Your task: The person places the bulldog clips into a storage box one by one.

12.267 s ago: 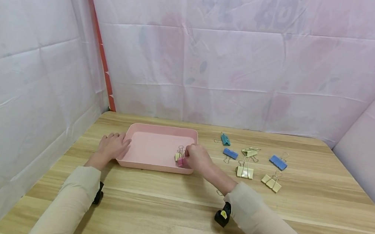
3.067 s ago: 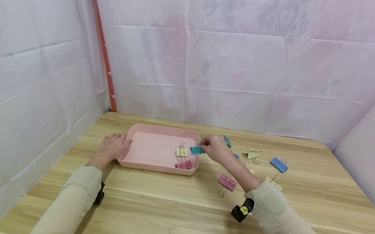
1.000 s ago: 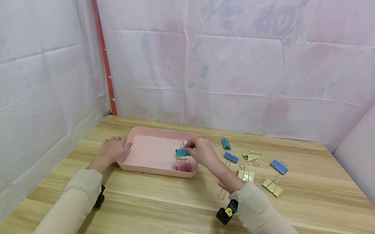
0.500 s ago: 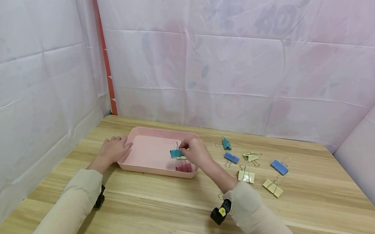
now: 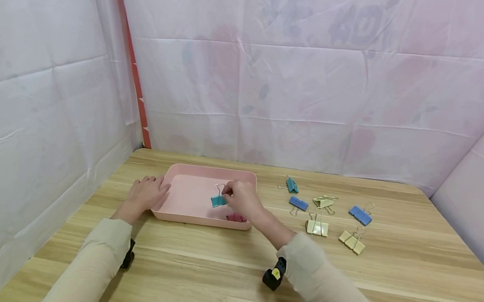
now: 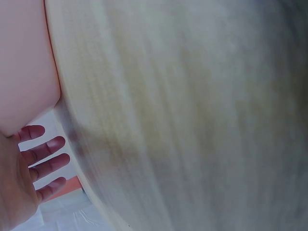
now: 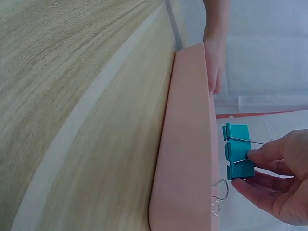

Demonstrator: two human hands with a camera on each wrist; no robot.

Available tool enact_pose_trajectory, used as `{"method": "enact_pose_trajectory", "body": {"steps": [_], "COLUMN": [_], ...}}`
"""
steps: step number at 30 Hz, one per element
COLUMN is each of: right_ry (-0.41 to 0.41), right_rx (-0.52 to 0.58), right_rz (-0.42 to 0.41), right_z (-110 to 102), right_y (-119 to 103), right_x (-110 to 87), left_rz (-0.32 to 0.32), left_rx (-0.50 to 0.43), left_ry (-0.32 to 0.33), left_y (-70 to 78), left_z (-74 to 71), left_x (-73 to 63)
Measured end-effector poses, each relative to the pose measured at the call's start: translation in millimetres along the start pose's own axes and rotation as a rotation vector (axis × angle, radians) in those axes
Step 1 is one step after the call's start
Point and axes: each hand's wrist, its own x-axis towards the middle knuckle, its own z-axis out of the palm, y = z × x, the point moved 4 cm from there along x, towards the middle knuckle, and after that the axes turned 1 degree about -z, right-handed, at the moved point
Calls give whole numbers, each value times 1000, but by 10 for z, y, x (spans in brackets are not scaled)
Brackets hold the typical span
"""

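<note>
My right hand (image 5: 242, 200) pinches a teal binder clip (image 7: 239, 151) between thumb and fingers, above the pink tray (image 5: 188, 217). In the head view the clip (image 5: 219, 201) hangs over the middle right of the tray, wire handle upward. A pink binder clip (image 5: 236, 216) lies in the tray's front right corner, partly covered by the hand. Wire handles (image 7: 220, 190) poke above the tray wall in the right wrist view. My left hand (image 5: 145, 193) rests on the tray's left rim with fingers extended; its fingers (image 6: 50, 166) show beside the tray corner in the left wrist view.
Right of the tray on the wooden table (image 5: 214, 273) lie a second teal clip (image 5: 292, 185), two blue clips (image 5: 298, 203) and three pale yellow clips (image 5: 317, 228). White cloth (image 5: 298, 103) walls off the back and both sides.
Earlier my right hand had a pink clip at the tray's front right corner; that clip now lies there. Since then the teal clip has come over the right rim and leftward. My left hand stays put.
</note>
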Motion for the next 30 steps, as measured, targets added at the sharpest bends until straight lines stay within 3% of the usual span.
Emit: {"method": "enact_pose_trajectory", "body": {"steps": [6,12,21,30], "right_ry": [41,10,-2,-72], "right_rx": [-78,-72,-115,-108], "right_rz": [-68,-126,-141,-127], "right_z": [79,184,296,366], "right_y": [-54,-87,-126,-141], "right_x": [0,-13,3,49], "left_rz": [-1,-3,0,6], "left_rx": [-2,9,3,6], "left_ry": [5,2,5,20], "left_y": [0,-5,-8,-14], "left_z": [-3,7,16,15], "left_x": [-10,5,11,7]}}
